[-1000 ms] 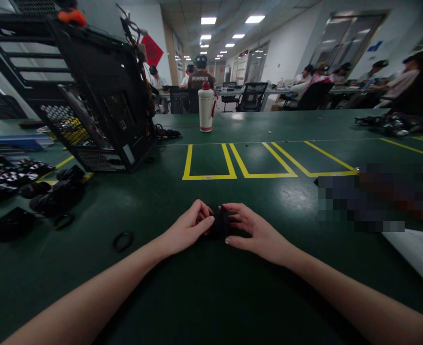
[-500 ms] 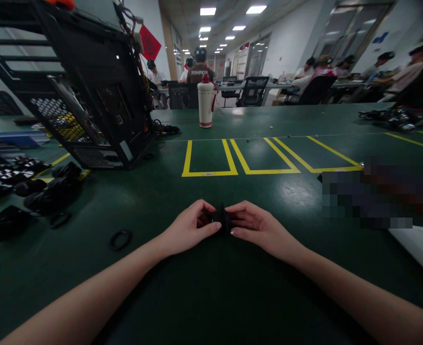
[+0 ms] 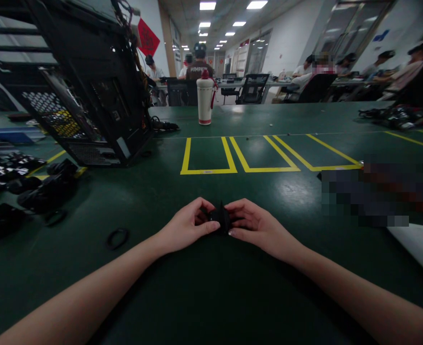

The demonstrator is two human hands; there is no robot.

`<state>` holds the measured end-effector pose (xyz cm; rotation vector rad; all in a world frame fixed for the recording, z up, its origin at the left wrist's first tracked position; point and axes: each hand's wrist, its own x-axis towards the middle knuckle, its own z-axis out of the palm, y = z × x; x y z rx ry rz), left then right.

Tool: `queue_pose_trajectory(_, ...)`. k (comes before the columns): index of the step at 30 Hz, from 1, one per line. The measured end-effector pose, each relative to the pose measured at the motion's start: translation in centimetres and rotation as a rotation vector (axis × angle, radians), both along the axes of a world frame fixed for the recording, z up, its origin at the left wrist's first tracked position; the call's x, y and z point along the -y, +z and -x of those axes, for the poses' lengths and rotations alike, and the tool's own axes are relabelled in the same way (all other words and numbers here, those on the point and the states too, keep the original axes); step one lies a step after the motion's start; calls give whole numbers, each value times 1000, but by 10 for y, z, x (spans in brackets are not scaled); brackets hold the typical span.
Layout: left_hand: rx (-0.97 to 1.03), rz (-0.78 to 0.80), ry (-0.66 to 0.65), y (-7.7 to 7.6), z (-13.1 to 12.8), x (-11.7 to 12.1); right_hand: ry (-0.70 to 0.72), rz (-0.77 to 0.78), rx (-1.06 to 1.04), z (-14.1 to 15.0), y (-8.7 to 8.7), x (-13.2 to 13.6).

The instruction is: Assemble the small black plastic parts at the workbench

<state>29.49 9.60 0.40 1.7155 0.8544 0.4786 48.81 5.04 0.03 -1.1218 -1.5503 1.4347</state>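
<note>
Between my hands, low over the green table (image 3: 182, 292), is a small black part (image 3: 222, 219) with a flat, flared edge; its exact kind is too dark to make out. My left hand (image 3: 192, 223) is closed around its left side, thumb in front and fingers behind. On the other side, my right hand (image 3: 252, 223) grips the flared edge between thumb and fingertips. A black ring (image 3: 118, 238) lies on the table left of my left forearm. Further left is another black ring (image 3: 55, 218) beside a pile of black parts (image 3: 49, 189).
An open black computer case (image 3: 89, 91) with loose cables stands at the left. A white bottle (image 3: 205, 100) with a red lid is at the back, behind yellow tape outlines (image 3: 208, 171). A co-worker's arm, blurred out, rests at right near a white sheet (image 3: 420, 247). Cables (image 3: 394, 117) lie back right.
My right hand has closed in on the black part's flared edge, its fingers and thumb nearer together. My left hand keeps its hold. The view has shifted slightly.
</note>
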Motion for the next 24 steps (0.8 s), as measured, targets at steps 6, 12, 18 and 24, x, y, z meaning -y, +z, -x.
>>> queue_pose_trajectory(6,-27,-17,2,1,0,0,-27,40,28,0,2,1)
queue_pose_trajectory(12,-30,-32,7,0,0,0,-8,-50,44,1,1,1)
queue_pose_trajectory(18,-42,-38,6,2,0,0,-33,23,22,0,3,1)
queue_pose_trajectory(24,-34,-27,4,0,0,0,-34,38,-11,-1,2,1)
